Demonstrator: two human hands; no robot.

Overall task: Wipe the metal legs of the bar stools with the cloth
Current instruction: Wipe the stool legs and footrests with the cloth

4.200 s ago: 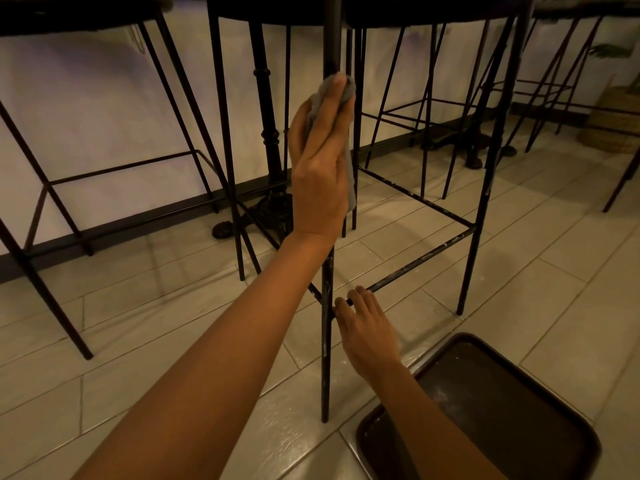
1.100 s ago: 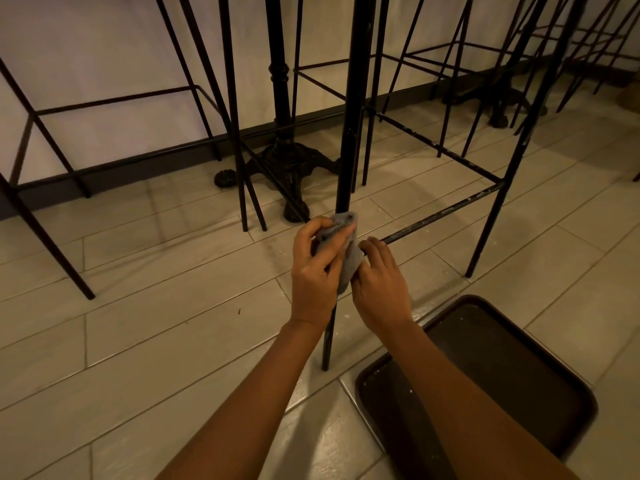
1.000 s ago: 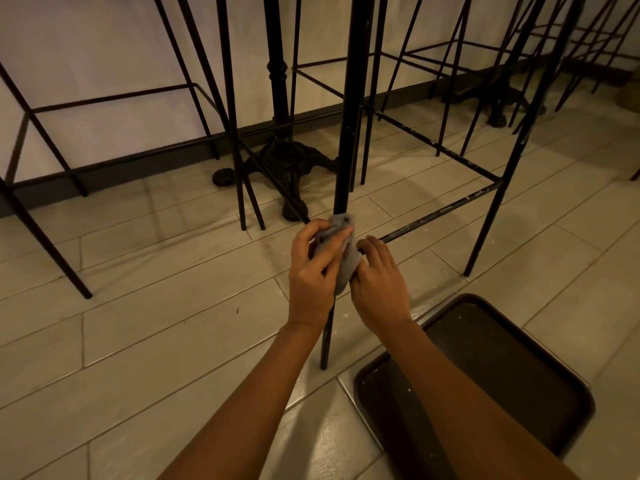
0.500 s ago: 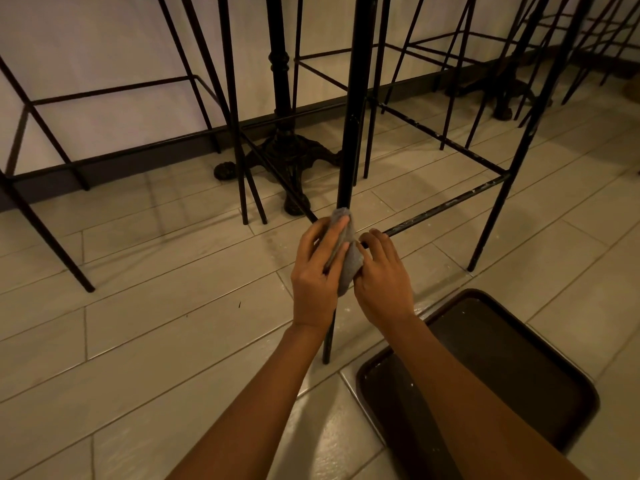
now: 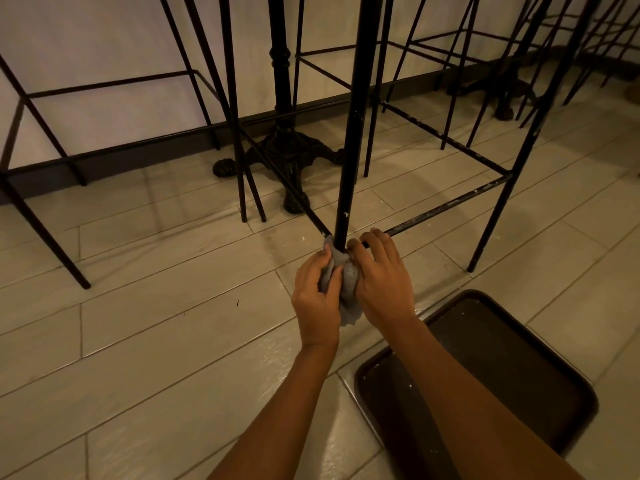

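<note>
Head view: the one camera, looking down past my forearms to the floor (image 5: 156, 306).
Leg (image 5: 349, 150): the near black stool leg, running from the top of the picture down into my hands, with pale flecks along it.
Cloth (image 5: 348, 292): grey, bunched round the leg low down, just below where the rails meet it, with a tail hanging towards me.
Left hand (image 5: 317, 289): fingers curled round the cloth on the leg's left side, closing it against the metal so the wipe covers that face.
Right hand (image 5: 381, 282): it clamps the cloth from the right, thumb side tight to the fabric. The outer fingers lie over the joint, and I cannot tell whether they touch the rail (image 5: 446, 206).
Why two hands: I judge the pair forms a collar, so one pass cleans all round the thin bar.
Left to do: the short stretch under my hands, hidden from here, then the speckled rail and the other legs.
Tray (image 5: 502, 375): dark, flat on the tiles near right, beside my right forearm.
Table base (image 5: 291, 150): ornate, far behind the leg, well apart.
</note>
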